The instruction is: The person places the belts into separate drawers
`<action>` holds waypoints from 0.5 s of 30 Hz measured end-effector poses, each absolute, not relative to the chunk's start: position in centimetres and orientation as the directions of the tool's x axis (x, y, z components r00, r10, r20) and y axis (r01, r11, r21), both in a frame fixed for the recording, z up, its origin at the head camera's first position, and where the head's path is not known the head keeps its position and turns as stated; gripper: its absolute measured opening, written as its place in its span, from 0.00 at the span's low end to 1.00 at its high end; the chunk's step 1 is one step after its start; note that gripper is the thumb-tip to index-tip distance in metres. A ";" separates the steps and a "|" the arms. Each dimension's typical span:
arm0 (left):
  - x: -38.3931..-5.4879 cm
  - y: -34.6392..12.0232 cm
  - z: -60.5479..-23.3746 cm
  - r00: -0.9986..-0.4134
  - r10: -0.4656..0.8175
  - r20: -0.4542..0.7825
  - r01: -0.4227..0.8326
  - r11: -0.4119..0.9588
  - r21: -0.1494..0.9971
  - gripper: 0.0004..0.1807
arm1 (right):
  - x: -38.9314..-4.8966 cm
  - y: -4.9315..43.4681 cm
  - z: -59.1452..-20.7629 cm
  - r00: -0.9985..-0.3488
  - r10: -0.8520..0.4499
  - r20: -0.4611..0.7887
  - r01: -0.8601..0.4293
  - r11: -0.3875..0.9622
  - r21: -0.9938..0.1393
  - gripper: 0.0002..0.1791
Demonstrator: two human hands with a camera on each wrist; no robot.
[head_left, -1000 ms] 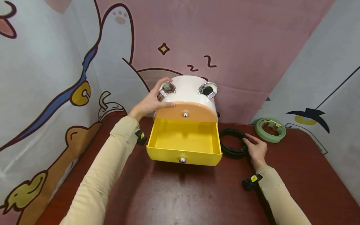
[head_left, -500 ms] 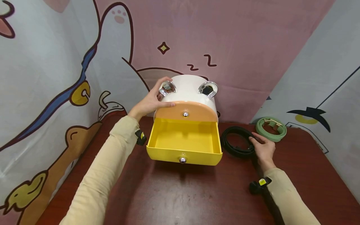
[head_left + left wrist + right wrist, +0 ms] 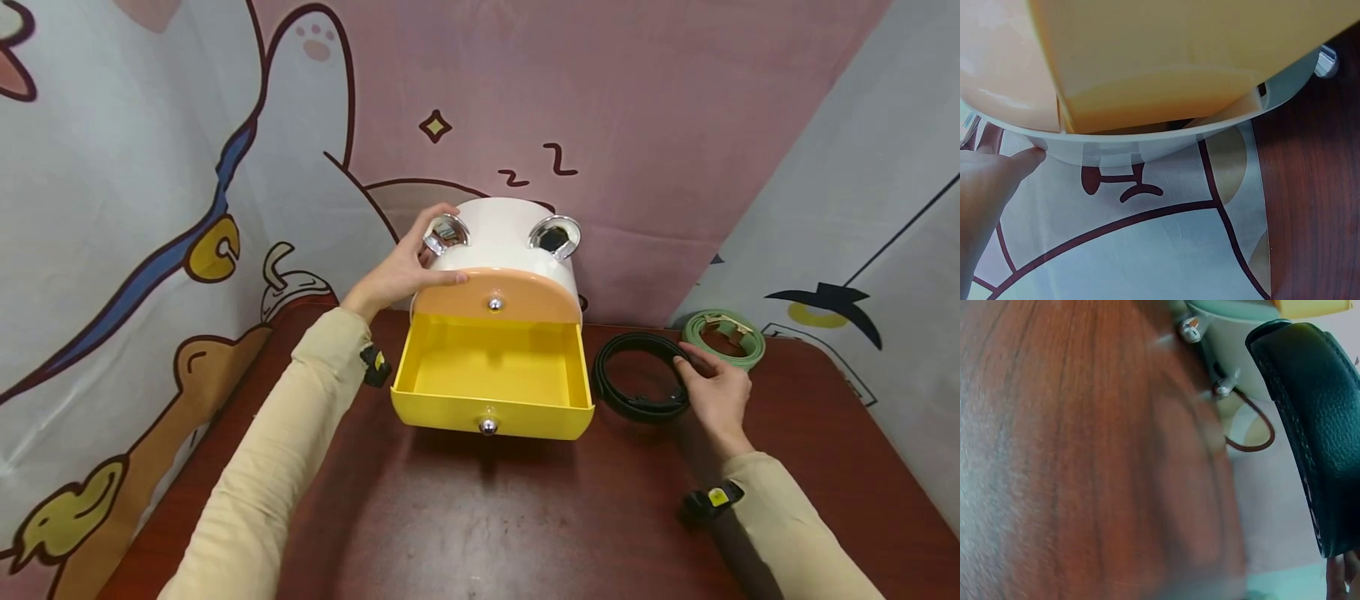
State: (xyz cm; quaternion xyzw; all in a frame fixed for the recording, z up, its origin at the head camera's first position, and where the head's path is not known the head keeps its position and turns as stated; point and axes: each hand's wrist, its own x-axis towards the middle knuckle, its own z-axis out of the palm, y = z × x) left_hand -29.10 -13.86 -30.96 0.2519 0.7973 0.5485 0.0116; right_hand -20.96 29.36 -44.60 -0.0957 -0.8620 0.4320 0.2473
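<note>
In the head view, a white frog-shaped drawer box (image 3: 504,237) with two chrome-rimmed eyes stands at the table's back. My left hand (image 3: 397,273) grips its upper left side, thumb on the front edge and fingers behind one eye. The peach upper drawer (image 3: 528,296) is closed, while the yellow lower drawer (image 3: 450,415) is pulled out with nothing inside. My right hand (image 3: 722,402) pinches the right side of a coiled black belt (image 3: 641,342), just right of the yellow drawer. The right wrist view shows the stitched belt (image 3: 1325,425) close up, with fingertips (image 3: 1338,578) at its lower end.
A coiled green belt (image 3: 750,360) with a gold-coloured buckle lies at the table's back right, beyond my right hand. The dark red table (image 3: 465,517) meets a cartoon-printed cloth (image 3: 645,125) behind and at both sides.
My right hand has moved rightward with the coiled black belt, away from the yellow drawer and closer to the green belt. The left hand and the drawer box stay where they were.
</note>
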 end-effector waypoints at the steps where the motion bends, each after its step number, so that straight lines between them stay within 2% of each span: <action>1: -29.1 -13.9 -31.0 -0.872 0.416 0.257 0.388 0.269 0.882 0.47 | -20.8 29.2 -44.3 -0.854 0.370 0.365 -0.070 0.614 -0.786 0.16; 6: -29.2 -13.9 -31.0 -0.871 0.419 0.255 0.384 0.261 0.886 0.47 | -20.3 28.8 -43.1 -0.838 0.337 0.429 -0.153 0.610 -0.777 0.15; 15: -29.1 -13.8 -31.0 -0.870 0.418 0.260 0.386 0.252 0.887 0.46 | -19.7 28.2 -41.5 -0.845 0.324 0.425 -0.197 0.550 -0.811 0.15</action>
